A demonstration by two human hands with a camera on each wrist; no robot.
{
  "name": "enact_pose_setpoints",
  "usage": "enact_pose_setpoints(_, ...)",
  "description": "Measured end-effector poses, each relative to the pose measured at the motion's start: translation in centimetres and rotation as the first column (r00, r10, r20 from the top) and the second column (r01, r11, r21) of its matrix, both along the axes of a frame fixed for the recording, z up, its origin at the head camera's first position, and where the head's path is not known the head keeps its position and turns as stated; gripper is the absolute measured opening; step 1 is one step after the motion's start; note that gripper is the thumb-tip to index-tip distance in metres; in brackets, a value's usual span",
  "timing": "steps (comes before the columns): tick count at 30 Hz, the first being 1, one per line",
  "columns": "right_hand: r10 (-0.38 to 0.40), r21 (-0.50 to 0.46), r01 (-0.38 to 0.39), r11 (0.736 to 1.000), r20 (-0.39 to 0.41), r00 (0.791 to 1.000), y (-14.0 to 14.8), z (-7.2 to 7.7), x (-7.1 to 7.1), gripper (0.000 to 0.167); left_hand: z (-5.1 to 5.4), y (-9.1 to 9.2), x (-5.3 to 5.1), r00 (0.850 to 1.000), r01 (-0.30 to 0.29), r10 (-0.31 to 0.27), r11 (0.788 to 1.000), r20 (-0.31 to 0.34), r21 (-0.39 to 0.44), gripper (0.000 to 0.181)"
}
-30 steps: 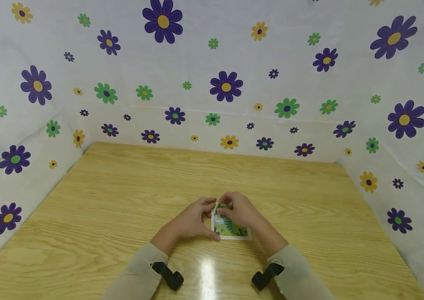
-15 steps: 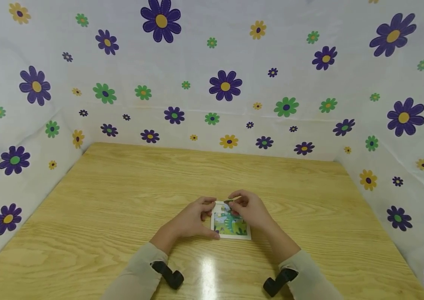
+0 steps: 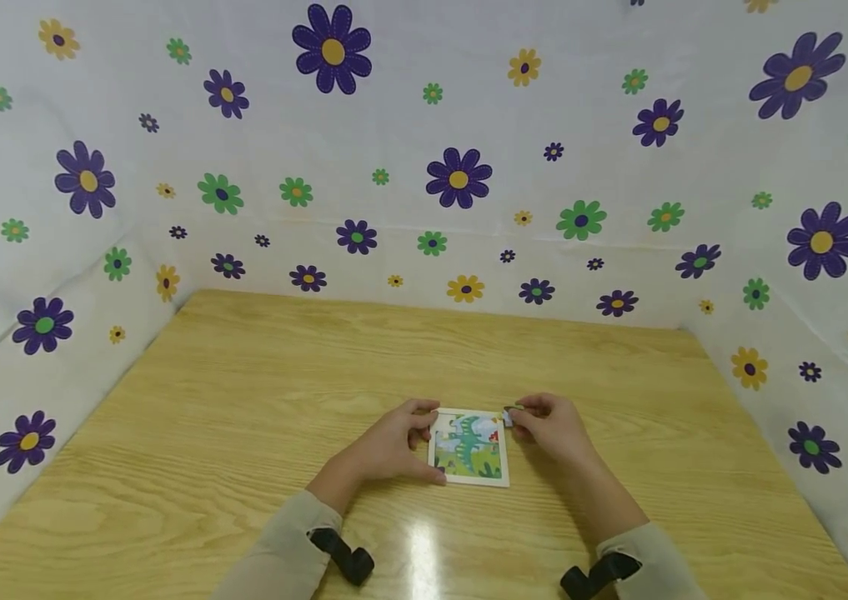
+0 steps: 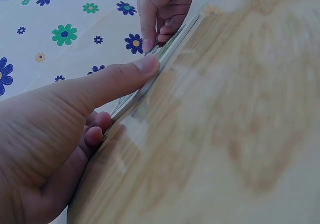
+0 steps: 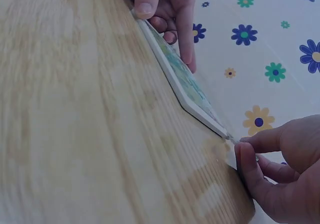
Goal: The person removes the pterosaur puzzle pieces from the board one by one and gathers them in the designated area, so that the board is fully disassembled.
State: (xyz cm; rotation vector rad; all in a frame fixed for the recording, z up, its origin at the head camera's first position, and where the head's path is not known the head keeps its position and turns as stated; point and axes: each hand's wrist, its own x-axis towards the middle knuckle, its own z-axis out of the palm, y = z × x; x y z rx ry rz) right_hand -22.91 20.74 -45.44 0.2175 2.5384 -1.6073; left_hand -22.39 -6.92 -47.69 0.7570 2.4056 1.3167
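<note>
A jigsaw puzzle (image 3: 469, 482) in a white square frame lies flat on the table, showing a green dinosaur picture. Toward its far left corner a pale bare patch is visible. My left hand (image 3: 393, 442) grips the frame along its left side, thumb at the near corner and fingers at the far one; in the left wrist view the thumb (image 4: 125, 79) presses the rim. Just off the far right corner, my right hand (image 3: 557, 432) pinches a small puzzle piece (image 3: 509, 416) between thumb and fingers. The right wrist view shows that piece mostly covered by the fingertips (image 5: 246, 154).
The wooden table (image 3: 281, 358) spreads around the puzzle on all sides. White cloth walls (image 3: 393, 117) with printed flowers enclose its back, left and right. A black wrist mount (image 3: 344, 557) is strapped to each sleeve.
My right hand has lifted the puzzle piece from the board's far left part and carried it right, past the frame's far right corner. The left hand keeps its hold on the frame.
</note>
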Motion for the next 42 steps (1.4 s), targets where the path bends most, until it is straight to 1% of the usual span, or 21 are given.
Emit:
enact_pose_setpoints(3,0.002,0.016,-0.003,1.000,0.014,1.000,0.4,0.1,0.0,0.029,-0.1,0.1,0.0,1.000,-0.012,0.012,1.000,0.011,0.001,0.106)
enact_pose_setpoints(5,-0.009,0.033,0.008,0.999,0.024,1.000,0.5,0.2,0.1,0.028,-0.1,0.2,0.0,1.000,-0.017,0.017,1.000,0.011,-0.001,0.107)
enact_pose_setpoints(11,-0.025,0.082,0.021,0.996,0.042,0.999,0.6,0.4,0.3,0.027,-0.1,0.2,0.0,1.000,-0.013,0.012,1.000,0.027,0.008,0.106)
enact_pose_setpoints(16,-0.001,0.188,0.002,0.982,-0.007,1.000,0.1,0.6,0.5,0.025,0.1,-0.1,0.1,0.999,-0.032,0.031,0.999,0.039,0.020,0.105)
enact_pose_setpoints(18,0.004,0.237,0.003,0.971,-0.030,1.000,0.0,0.7,0.6,0.024,0.1,-0.1,0.1,0.999,-0.027,0.026,0.999,0.042,0.028,0.105)
enact_pose_setpoints(20,0.007,0.263,0.004,0.965,-0.041,0.999,-0.1,0.8,0.7,0.023,0.0,0.0,0.0,0.999,-0.021,0.020,0.999,0.041,0.024,0.105)
enact_pose_setpoints(24,0.007,0.260,0.003,0.966,-0.038,0.999,0.0,0.8,1.0,0.021,-0.1,0.1,0.0,0.999,-0.015,0.014,1.000,0.041,0.010,0.104)
enact_pose_setpoints(30,-0.004,0.223,0.008,0.975,-0.018,1.000,-0.1,0.8,1.1,0.021,0.0,0.1,0.1,1.000,-0.006,0.006,1.000,0.021,0.001,0.102)
enact_pose_setpoints(37,-0.021,0.228,0.035,0.973,-0.062,0.998,-0.4,1.2,1.1,0.023,0.3,0.1,0.2,0.999,-0.014,0.014,1.000,0.029,-0.002,0.102)
enact_pose_setpoints(39,-0.012,0.207,0.026,0.978,-0.069,0.998,-0.7,1.3,1.0,0.022,0.4,0.1,0.2,0.999,-0.014,0.013,1.000,0.034,0.001,0.102)
enact_pose_setpoints(42,0.028,0.197,-0.013,0.980,-0.076,0.997,-1.5,1.3,1.0,0.022,0.3,0.2,0.2,0.999,-0.013,0.013,1.000,0.037,0.002,0.103)
